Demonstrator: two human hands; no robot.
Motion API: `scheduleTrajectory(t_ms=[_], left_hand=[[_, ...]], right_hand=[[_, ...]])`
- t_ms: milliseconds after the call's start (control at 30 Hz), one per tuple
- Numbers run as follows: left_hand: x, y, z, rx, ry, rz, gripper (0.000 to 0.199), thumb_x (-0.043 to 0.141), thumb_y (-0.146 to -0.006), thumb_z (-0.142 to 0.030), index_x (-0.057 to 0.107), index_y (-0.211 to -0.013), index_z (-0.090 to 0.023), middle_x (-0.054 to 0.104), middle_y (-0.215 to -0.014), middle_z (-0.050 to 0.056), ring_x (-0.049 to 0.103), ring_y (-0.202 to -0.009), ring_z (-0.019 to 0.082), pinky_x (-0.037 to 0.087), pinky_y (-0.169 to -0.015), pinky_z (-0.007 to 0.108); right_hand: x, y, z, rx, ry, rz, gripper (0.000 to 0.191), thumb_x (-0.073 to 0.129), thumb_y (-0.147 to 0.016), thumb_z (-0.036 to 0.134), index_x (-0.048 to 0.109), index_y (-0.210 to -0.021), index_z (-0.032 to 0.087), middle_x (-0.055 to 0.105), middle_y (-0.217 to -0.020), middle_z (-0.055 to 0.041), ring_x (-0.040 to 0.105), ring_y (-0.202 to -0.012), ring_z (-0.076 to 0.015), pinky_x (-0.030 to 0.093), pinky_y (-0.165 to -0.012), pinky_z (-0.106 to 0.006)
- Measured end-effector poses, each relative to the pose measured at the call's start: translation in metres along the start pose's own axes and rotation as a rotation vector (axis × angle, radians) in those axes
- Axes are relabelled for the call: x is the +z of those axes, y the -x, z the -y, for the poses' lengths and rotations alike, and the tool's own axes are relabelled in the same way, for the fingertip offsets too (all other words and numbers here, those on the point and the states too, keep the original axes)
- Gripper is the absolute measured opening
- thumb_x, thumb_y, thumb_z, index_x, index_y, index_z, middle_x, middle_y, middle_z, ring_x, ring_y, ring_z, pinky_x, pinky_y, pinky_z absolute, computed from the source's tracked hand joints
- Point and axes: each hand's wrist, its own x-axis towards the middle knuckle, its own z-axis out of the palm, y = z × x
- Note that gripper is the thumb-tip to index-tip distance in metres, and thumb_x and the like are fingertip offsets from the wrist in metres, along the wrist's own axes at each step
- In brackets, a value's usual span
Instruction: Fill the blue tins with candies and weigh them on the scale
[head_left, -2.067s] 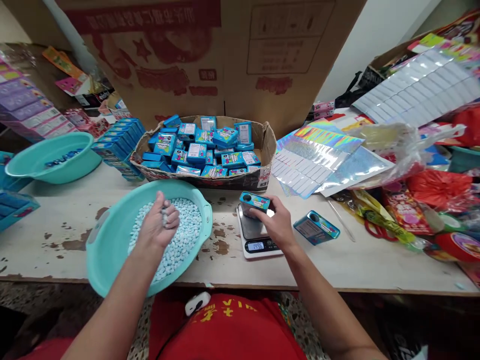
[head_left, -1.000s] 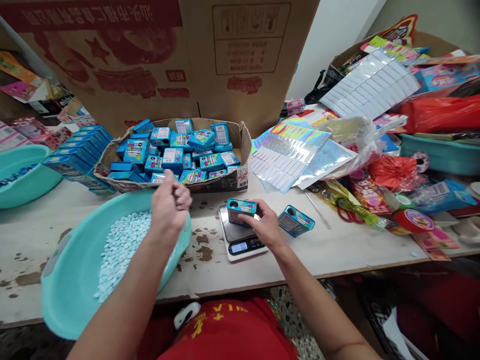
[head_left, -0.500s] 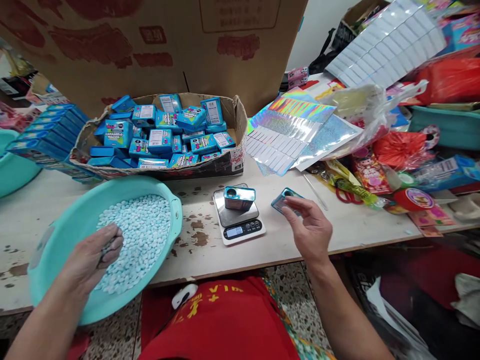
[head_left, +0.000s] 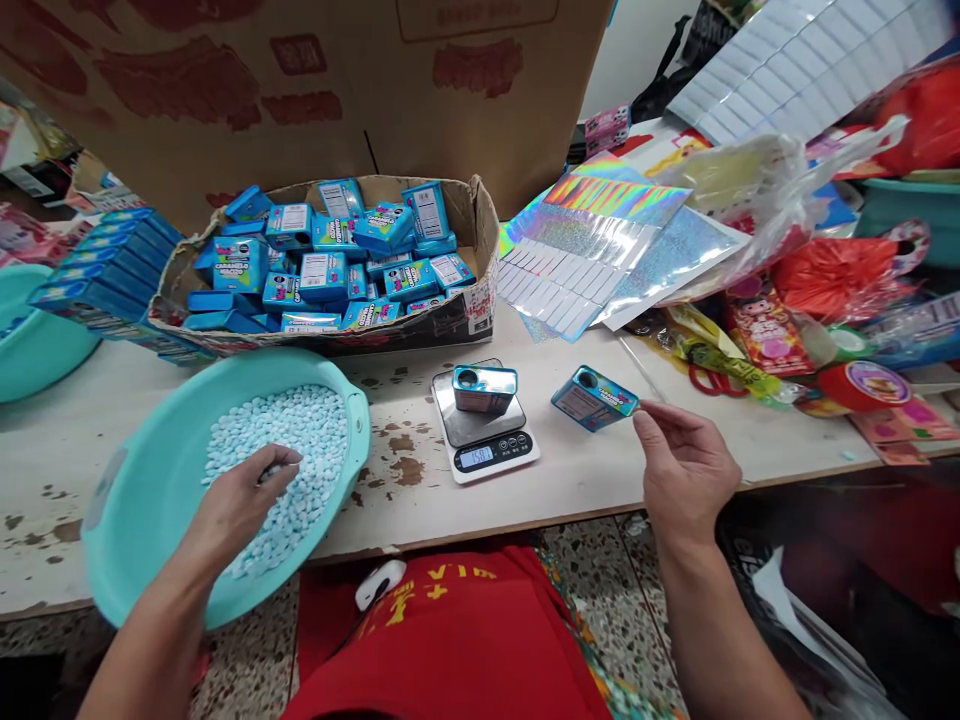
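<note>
Over a turquoise basin (head_left: 112,560) of small pale blue candies (head_left: 315,430), my left hand (head_left: 244,500) is closed, fingers curled round candies that its palm mostly hides. My right hand (head_left: 686,465) pinches the right corner of a blue tin (head_left: 595,400), which tilts just above the table, a round dark opening in its top. Between the hands a digital scale (head_left: 491,455) carries a second blue tin (head_left: 485,390), upright, its round hole facing up. Digits show on the scale's lit display.
Behind the basin stands a cut-down cardboard box (head_left: 480,235) full of blue tins, with stacked blue boxes (head_left: 105,285) at its left. Shiny sticker sheets (head_left: 585,260) lie behind the scale. Bags, scissors (head_left: 712,382) and a tape roll (head_left: 862,387) crowd the right.
My right hand has moved right and now grips the tin's corner, tilting it. My left hand has shifted right over the candies. The scale's display has gone from zero to a higher number.
</note>
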Motion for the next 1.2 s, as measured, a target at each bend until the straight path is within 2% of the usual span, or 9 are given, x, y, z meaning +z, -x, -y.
scheduleTrajectory(t_ms=[200, 367, 500, 633, 767, 900, 1000, 1100, 1200], left_hand=[[-0.007, 0.001, -0.003, 0.027, -0.076, 0.095, 0.021, 0.053, -0.081, -0.044, 0.06, -0.092, -0.029, 0.069, -0.099, -0.002, 0.061, -0.091, 0.022, 0.04, -0.073, 0.024], [-0.014, -0.001, -0.04, 0.043, -0.047, -0.033, 0.029, 0.051, -0.082, -0.049, 0.06, -0.102, -0.03, 0.069, -0.105, 0.001, 0.063, -0.092, 0.024, 0.045, -0.074, 0.029], [0.011, -0.013, -0.107, 0.508, 0.105, -0.085, 0.036, 0.056, -0.082, -0.04, 0.055, -0.114, -0.024, 0.061, -0.119, 0.006, 0.06, -0.098, 0.021, 0.047, -0.084, 0.032], [0.053, -0.04, -0.167, 0.917, 0.009, 0.128, 0.057, 0.068, -0.073, -0.034, 0.05, -0.126, -0.023, 0.053, -0.129, 0.009, 0.051, -0.115, 0.025, 0.042, -0.094, 0.036], [0.072, -0.049, -0.18, 0.806, 0.13, 0.244, 0.034, 0.07, -0.071, -0.037, 0.064, -0.1, -0.021, 0.065, -0.094, 0.002, 0.058, -0.086, 0.021, 0.043, -0.077, 0.03], [0.064, -0.02, -0.152, 0.647, 0.644, 0.223, 0.031, 0.074, -0.069, -0.031, 0.067, -0.099, -0.024, 0.066, -0.09, 0.0, 0.057, -0.085, 0.018, 0.041, -0.076, 0.025], [0.051, 0.007, -0.125, 0.372, 1.162, 0.206, 0.034, 0.072, -0.074, -0.032, 0.067, -0.105, -0.021, 0.067, -0.096, 0.004, 0.059, -0.086, 0.017, 0.043, -0.077, 0.023], [0.03, 0.022, -0.103, 0.042, 1.704, 0.096, 0.037, 0.055, -0.086, -0.047, 0.066, -0.102, -0.015, 0.067, -0.099, 0.009, 0.062, -0.082, 0.017, 0.048, -0.071, 0.025], [0.004, 0.025, -0.083, -0.019, 2.036, -0.075, 0.047, 0.038, -0.093, -0.05, 0.066, -0.099, -0.013, 0.066, -0.106, 0.013, 0.064, -0.091, 0.02, 0.051, -0.076, 0.029]], right_hand=[[0.0, -0.003, -0.005, 0.029, 0.011, -0.042, 0.028, 0.075, -0.073, 0.033, 0.066, -0.095, 0.016, 0.069, -0.091, -0.0062, 0.066, -0.084, -0.0183, 0.053, -0.086, -0.041], [0.0, -0.004, -0.018, 0.036, -0.007, -0.006, 0.037, 0.074, -0.073, 0.035, 0.063, -0.104, 0.018, 0.065, -0.104, -0.0081, 0.062, -0.097, -0.0197, 0.049, -0.091, -0.043], [0.006, -0.001, -0.037, 0.112, -0.011, 0.143, 0.065, 0.078, -0.066, 0.04, 0.052, -0.122, 0.02, 0.054, -0.126, -0.0109, 0.054, -0.114, -0.0242, 0.046, -0.097, -0.046], [0.014, 0.006, -0.034, -0.002, 0.159, 0.124, 0.079, 0.079, -0.064, 0.042, 0.045, -0.131, 0.019, 0.046, -0.135, -0.014, 0.048, -0.122, -0.0291, 0.042, -0.1, -0.052], [0.026, 0.017, -0.001, -0.285, 0.159, 0.095, 0.06, 0.076, -0.07, 0.034, 0.053, -0.123, 0.019, 0.052, -0.126, -0.0131, 0.05, -0.12, -0.0288, 0.042, -0.1, -0.052], [0.066, 0.027, 0.042, -0.163, -0.011, 0.565, 0.056, 0.069, -0.079, 0.033, 0.048, -0.129, 0.023, 0.056, -0.127, -0.0116, 0.055, -0.116, -0.025, 0.046, -0.099, -0.046], [0.103, 0.03, 0.077, -0.146, -0.006, 0.921, 0.04, 0.066, -0.081, 0.035, 0.057, -0.118, 0.023, 0.065, -0.113, -0.0072, 0.061, -0.103, -0.0222, 0.049, -0.092, -0.04], [0.134, 0.036, 0.114, -0.324, -0.038, 1.041, 0.032, 0.068, -0.079, 0.033, 0.062, -0.109, 0.025, 0.067, -0.104, -0.0036, 0.062, -0.095, -0.0207, 0.05, -0.084, -0.035], [0.162, 0.049, 0.142, -0.548, -0.09, 1.042, 0.035, 0.071, -0.077, 0.031, 0.063, -0.111, 0.028, 0.067, -0.107, -0.003, 0.062, -0.099, -0.0213, 0.048, -0.088, -0.035]])
